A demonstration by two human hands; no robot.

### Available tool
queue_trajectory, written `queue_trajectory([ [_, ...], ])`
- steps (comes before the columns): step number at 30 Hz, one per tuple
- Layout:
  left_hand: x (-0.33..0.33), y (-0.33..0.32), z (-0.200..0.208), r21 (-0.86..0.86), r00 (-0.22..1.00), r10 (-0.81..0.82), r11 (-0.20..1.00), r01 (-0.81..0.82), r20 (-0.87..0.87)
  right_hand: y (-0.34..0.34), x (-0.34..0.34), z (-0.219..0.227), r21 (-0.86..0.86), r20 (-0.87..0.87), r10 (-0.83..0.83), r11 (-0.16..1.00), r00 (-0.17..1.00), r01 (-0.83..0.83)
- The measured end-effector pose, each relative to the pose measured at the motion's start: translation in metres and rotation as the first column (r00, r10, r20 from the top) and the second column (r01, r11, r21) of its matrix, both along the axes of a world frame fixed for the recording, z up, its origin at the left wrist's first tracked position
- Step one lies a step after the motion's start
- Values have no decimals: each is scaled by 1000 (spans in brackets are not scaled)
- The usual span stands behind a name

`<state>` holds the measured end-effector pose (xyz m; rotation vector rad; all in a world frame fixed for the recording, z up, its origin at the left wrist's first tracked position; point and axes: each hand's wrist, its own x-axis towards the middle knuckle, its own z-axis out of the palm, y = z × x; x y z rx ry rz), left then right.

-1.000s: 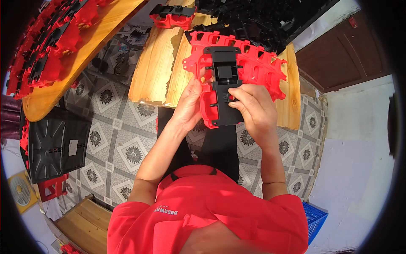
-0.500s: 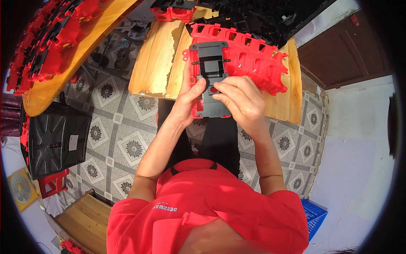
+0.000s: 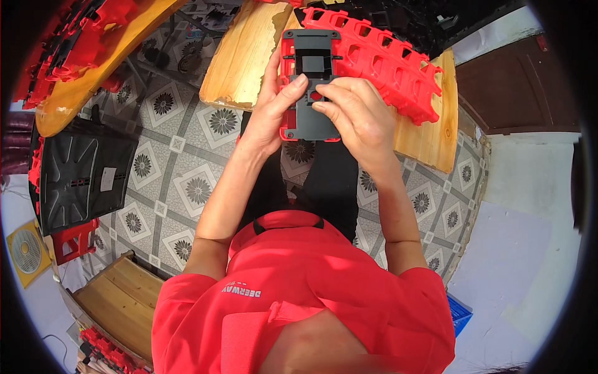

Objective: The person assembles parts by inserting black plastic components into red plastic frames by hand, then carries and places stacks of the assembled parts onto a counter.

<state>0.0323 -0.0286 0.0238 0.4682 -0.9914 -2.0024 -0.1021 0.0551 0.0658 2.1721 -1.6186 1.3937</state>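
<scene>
A flat rectangular part with a dark grey plate on a red plastic frame (image 3: 316, 124) is held up in front of me, over the near edge of the table. My left hand (image 3: 274, 112) grips its left side, thumb lying on the plate and fingers behind. With thumb and fingertips pinched together, my right hand (image 3: 364, 121) touches the plate's right half, beside a small red round spot (image 3: 316, 96). Whatever sits in that pinch, if anything, is hidden. A square opening shows in the plate's upper half.
Red slotted plastic frames (image 3: 380, 59) lie in a row on the wooden table (image 3: 243, 68), with black parts (image 3: 423, 22) behind. More red and black parts crowd a wooden board (image 3: 81, 93) at left. Below stands a black bin (image 3: 81, 181); a blue crate (image 3: 460, 315) is at lower right.
The whole view has shifted, so table, part and hands appear higher in the picture. Both hands keep nearly the same hold, with the right fingertips still at the red spot.
</scene>
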Motion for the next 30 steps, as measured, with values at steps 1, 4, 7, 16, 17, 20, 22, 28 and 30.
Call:
queue_trajectory([
  [1,2,0,-1,-1,1000,1,1000,-1,0,-1,0,-2,-6,-3,-5,1000,1000,5],
  [4,8,-3,-1,33,999,-27,999,26,38,-5,-1,-2,10,143,-84,996,986,83],
  [7,12,-2,4,89,1000,-16,996,15,4,-7,-12,-14,253,717,-96,959,690,-129],
  [16,22,7,-7,47,1000,-26,999,25,14,-1,16,-25,248,842,70,831,535,-499],
  [17,24,7,-6,47,999,-28,999,27,16,-3,13,-27,246,844,69,832,533,-497],
  [20,28,2,-5,87,997,75,993,-75,4,-6,13,-28,260,912,2,772,410,-581],
  [22,27,-2,-6,68,995,93,993,-94,19,-9,18,-33,259,887,24,801,462,-540],
  [28,17,-10,16,-100,975,221,971,-216,36,-15,11,-18,6,257,-70,997,964,71],
  [30,13,-10,7,-129,979,204,971,-202,7,-17,14,-18,-14,112,-56,998,992,58],
])
